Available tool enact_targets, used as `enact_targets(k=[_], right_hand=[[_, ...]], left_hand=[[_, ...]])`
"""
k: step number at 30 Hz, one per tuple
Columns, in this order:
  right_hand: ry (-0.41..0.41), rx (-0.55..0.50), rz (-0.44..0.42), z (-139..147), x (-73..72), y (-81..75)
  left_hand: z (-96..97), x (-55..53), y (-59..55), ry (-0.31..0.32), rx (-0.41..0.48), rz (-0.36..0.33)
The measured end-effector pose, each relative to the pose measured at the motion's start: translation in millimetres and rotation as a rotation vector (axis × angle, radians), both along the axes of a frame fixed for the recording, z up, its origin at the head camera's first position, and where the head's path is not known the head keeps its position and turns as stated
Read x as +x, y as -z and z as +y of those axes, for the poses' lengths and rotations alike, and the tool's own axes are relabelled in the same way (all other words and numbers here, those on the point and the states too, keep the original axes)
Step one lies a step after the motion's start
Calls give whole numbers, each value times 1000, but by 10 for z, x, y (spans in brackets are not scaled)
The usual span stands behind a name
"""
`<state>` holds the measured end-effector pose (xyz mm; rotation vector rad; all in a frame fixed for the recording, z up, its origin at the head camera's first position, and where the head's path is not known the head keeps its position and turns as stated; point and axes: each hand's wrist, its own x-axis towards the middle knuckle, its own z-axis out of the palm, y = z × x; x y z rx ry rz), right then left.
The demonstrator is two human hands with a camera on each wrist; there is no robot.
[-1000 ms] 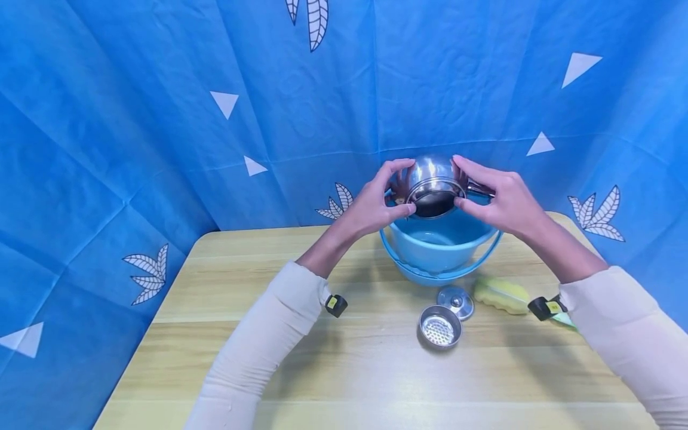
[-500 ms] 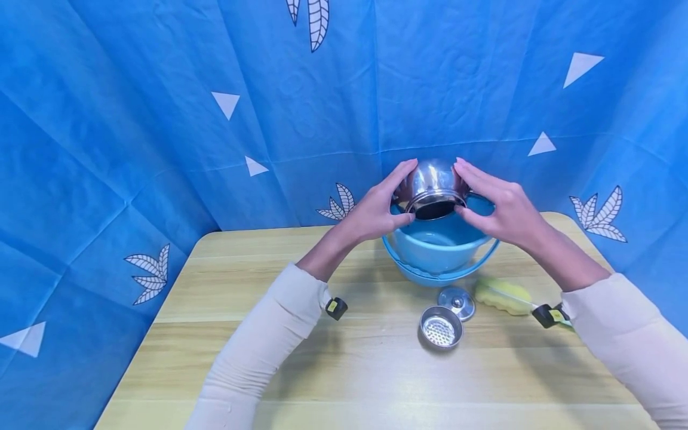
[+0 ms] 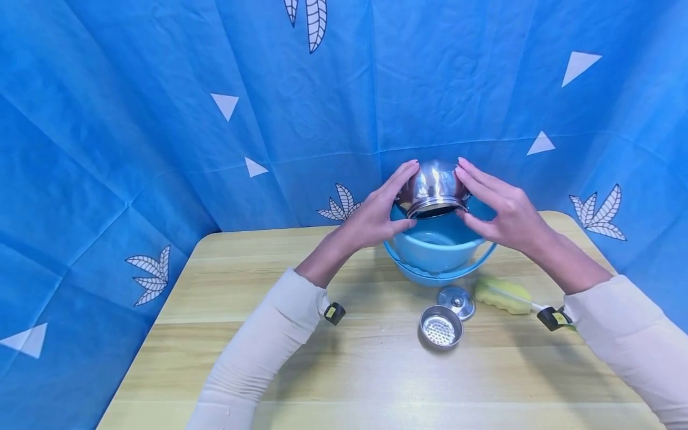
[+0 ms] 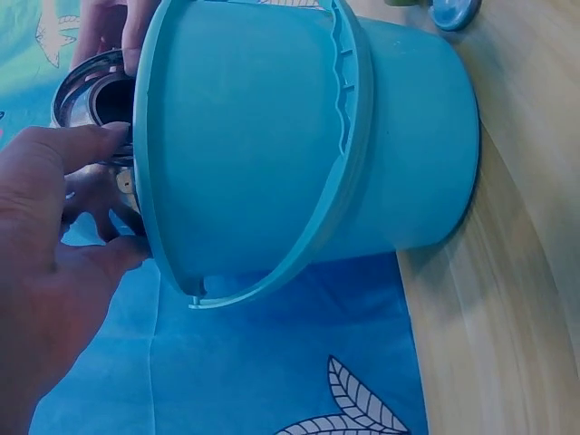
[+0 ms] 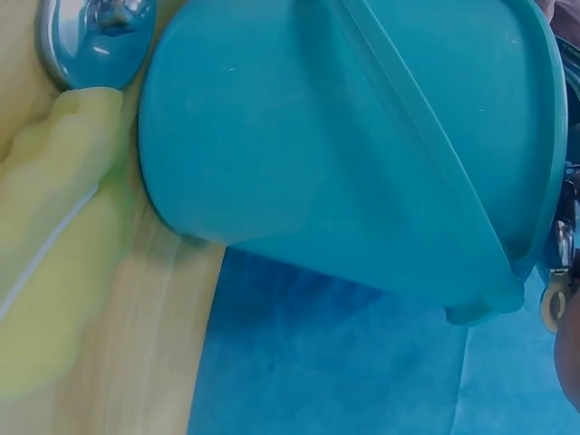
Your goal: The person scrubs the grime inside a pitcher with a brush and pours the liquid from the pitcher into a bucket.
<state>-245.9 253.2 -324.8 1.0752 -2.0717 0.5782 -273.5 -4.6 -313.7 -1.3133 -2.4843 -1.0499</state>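
A shiny steel teapot [image 3: 435, 179] is tipped over the blue bucket [image 3: 438, 257], with its mouth facing down and towards me. My left hand [image 3: 376, 216] grips its left side, thumb at the rim and fingers along the body. On the other side my right hand [image 3: 507, 212] holds it the same way. The left wrist view shows the dark mouth of the teapot [image 4: 82, 109] just past the bucket's rim, beside my left thumb. Only a sliver of the right hand [image 5: 568, 353] appears in the right wrist view, next to a metal fitting.
In front of the bucket lie a small metal strainer cup [image 3: 441, 328] and a round metal lid [image 3: 457, 303]. A yellow sponge brush [image 3: 502, 297] is to their right, its handle partly behind my right wrist camera. A blue curtain [image 3: 301, 119] hangs behind the wooden table [image 3: 258, 322].
Both hands have tilted the teapot further over, so less of its dark opening shows. The hands have shifted slightly around its body; the bucket, strainer cup and lid stay put.
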Motion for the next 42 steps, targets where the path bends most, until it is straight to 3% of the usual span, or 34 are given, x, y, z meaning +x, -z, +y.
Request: enact_targets(k=[7,21,42], right_hand=[[17,28,29,13,15,11],[8,36,85,-3,26,39],[-43,24,159,-65,109,-71]], left_hand=[[-17,8,15,21,-33,80],[-40,10,64,74,-12,198],[-71,24,28,116,26,289]])
